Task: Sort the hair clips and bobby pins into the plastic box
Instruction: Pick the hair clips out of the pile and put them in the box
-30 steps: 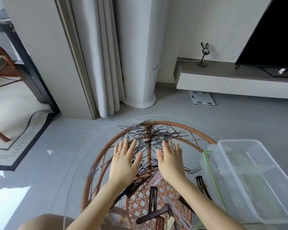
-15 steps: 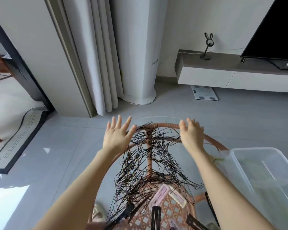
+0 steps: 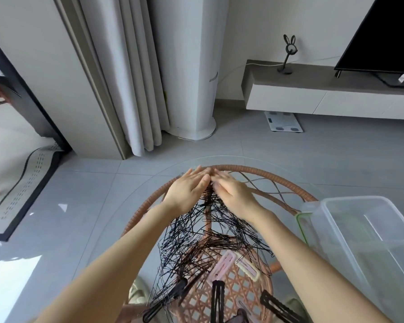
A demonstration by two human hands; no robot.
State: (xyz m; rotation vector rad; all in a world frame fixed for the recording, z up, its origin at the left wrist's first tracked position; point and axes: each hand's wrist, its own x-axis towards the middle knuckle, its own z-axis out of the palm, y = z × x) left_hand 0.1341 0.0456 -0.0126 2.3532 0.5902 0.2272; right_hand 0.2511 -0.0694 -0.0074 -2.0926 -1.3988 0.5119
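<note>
- Two hands are lying at the far tip of the bobby pins (image 3: 208,236). The left hand (image 3: 187,192) and right hand (image 3: 233,194) are both palm-down, with fingers straight and close together and nothing pinched.
- Their fingertips are meeting at the pile's far end, so the hands are forming a wedge with the pile's narrow tip sitting between the palms.
- Whether the palms are pressing on the pins or just hovering over them, I cannot tell.
- The bobby pins are lying in a loose black heap on the round glass surface (image 3: 147,190), fanning wider toward the pile's near side.
- A rattan ring (image 3: 266,173) is showing through the glass, circling the pile from underneath.
- Hair clips are sitting at the pile's near fringe. A pink clip (image 3: 222,266) and a cream-edged clip (image 3: 247,269) are touching the outermost pins.
- Nearer than the pile, a slim black clip (image 3: 217,299) is lying lengthwise and a scalloped black clip (image 3: 278,308) is lying at an angle to its right.
- A dark clip (image 3: 170,297) is lying partly under pins at the pile's near-left corner.
- The clear plastic box (image 3: 371,241) is standing to the right of the pile, apart from it and just beside the right forearm.
- A green-rimmed lid (image 3: 300,220) is showing at the box's pile-facing edge. I cannot tell whether it is under the box or beside it.
- Beyond the pile, a curtain (image 3: 135,89) is hanging to the far left and a TV bench (image 3: 313,96) is standing to the far right.
</note>
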